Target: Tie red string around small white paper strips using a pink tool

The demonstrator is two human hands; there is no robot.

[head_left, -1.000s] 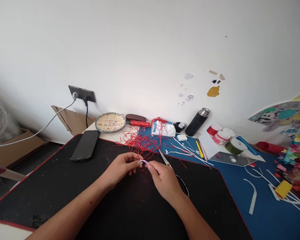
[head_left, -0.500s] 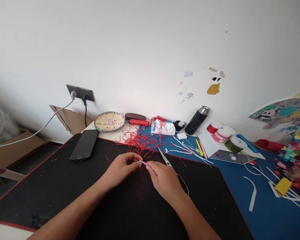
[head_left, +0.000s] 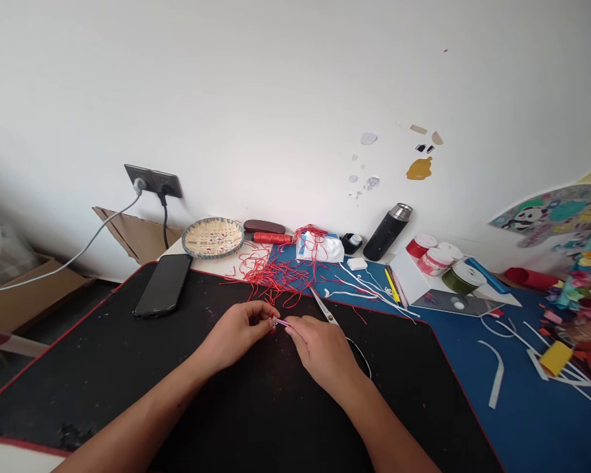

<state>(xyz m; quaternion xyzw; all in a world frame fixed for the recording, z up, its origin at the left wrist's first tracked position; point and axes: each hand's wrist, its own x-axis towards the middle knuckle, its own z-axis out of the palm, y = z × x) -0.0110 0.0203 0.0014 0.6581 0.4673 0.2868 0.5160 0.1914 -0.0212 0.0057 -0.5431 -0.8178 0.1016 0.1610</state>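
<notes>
Between the fingertips of my left hand [head_left: 241,334] is a small white-and-red piece of knotted cord [head_left: 274,324], pinched and mostly hidden. My right hand [head_left: 325,351] grips a thin pinkish-purple stick-like tool [head_left: 282,322], whose tip meets the cord piece; its exact kind is too small to make out. Both hands are close together over the black mat [head_left: 256,407]. Scissors [head_left: 329,318] lie just behind my right hand, partly covered by it. Beyond my fingertips spreads a tangle of red cord [head_left: 276,279].
A phone [head_left: 163,286] lies at the left, near a woven basket [head_left: 214,238]. Along the wall are a red thread spool [head_left: 272,238], a tissue pack [head_left: 325,247] and a black flask [head_left: 388,232]. Ribbon rolls [head_left: 463,277] and paper scraps [head_left: 556,358] are at the right.
The view has shifted slightly. Both hands keep their grips, and the purple tool has turned a little flatter against the cord piece.
</notes>
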